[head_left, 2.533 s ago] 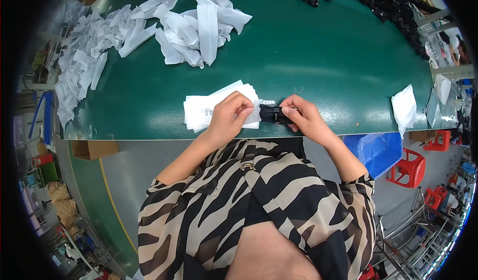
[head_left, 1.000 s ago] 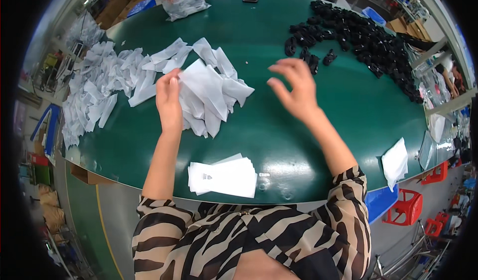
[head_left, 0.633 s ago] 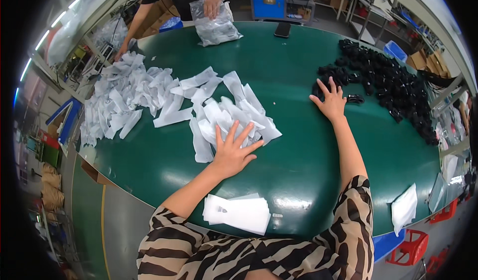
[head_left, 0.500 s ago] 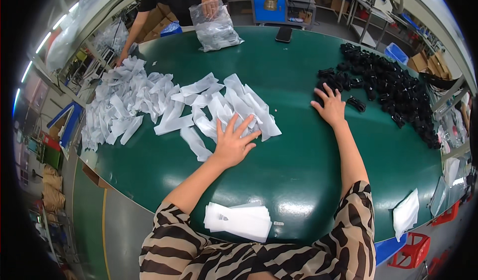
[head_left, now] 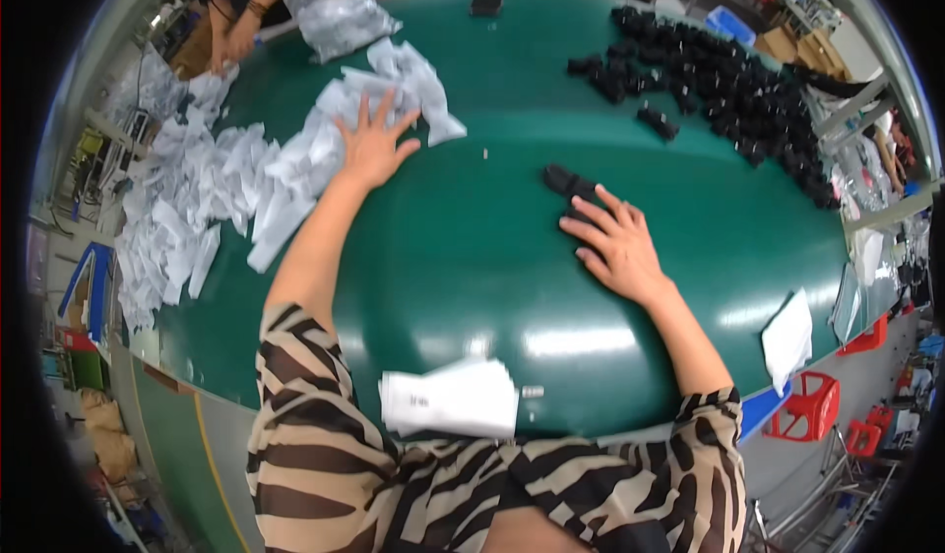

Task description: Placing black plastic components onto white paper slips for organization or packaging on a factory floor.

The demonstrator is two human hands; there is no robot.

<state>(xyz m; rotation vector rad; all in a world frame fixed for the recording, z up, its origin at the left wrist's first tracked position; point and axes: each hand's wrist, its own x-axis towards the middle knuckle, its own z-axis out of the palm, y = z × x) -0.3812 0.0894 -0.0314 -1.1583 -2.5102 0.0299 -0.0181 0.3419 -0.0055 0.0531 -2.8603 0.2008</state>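
Green counter (head_left: 463,258) fills the frame. At upper left the left hand (head_left: 376,143) lies spread flat on a heap of white bags (head_left: 295,159), pinning them. Right of centre, the right hand (head_left: 612,243) rests open, fingertips on a small black part (head_left: 568,181), likely sliding it; whether it grips is hidden.
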